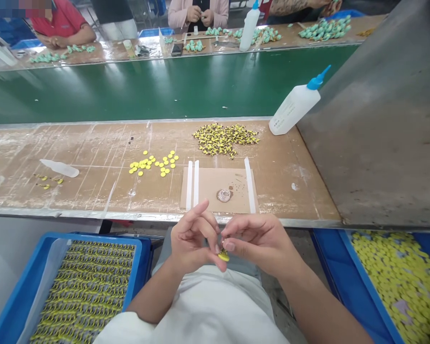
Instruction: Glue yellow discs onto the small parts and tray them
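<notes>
Just below the table's front edge, my left hand [197, 239] pinches a yellow disc [223, 256] between thumb and finger. My right hand [256, 241] meets it there, its thumb and fingertips closed on a small dark and yellow piece at the disc's top; the fingers partly hide this piece. Beyond the hands lies a cardboard sheet [215, 179] with white tape strips and a small round blob of glue [224, 195]. Loose yellow discs [163, 165] are scattered left of the sheet. A pile of small yellow and dark pieces [224, 138] lies behind it.
A glue bottle [294, 110] leans against a metal panel [380, 129] at right. Blue trays [138, 267] flank my lap, with finished-looking rows at left and yellow discs [397, 282] at right. A green belt [129, 88] runs behind; other people sit across it.
</notes>
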A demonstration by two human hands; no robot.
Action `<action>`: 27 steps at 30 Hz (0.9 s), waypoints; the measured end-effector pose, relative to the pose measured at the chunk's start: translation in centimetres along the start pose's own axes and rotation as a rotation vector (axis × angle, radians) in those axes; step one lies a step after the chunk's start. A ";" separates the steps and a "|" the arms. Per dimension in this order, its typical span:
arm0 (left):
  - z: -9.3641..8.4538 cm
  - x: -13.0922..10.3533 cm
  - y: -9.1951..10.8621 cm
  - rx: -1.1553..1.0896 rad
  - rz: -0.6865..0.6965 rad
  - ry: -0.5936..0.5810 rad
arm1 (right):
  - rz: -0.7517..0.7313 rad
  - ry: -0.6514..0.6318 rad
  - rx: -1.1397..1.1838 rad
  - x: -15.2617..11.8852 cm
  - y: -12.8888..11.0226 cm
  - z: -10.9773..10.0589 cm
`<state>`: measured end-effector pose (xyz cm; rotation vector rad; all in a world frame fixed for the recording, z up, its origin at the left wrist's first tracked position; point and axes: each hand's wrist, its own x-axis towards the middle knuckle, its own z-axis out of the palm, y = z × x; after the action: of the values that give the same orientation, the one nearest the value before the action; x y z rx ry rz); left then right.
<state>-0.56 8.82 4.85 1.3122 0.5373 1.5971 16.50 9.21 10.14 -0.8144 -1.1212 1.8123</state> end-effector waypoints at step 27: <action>0.6 -2.4 -0.1 0.273 0.061 0.380 | -0.374 0.379 -0.174 -0.1 1.6 1.6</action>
<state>-0.11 6.65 3.83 1.2315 0.9858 1.8872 14.71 8.13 9.25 -0.9315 -1.1016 1.2053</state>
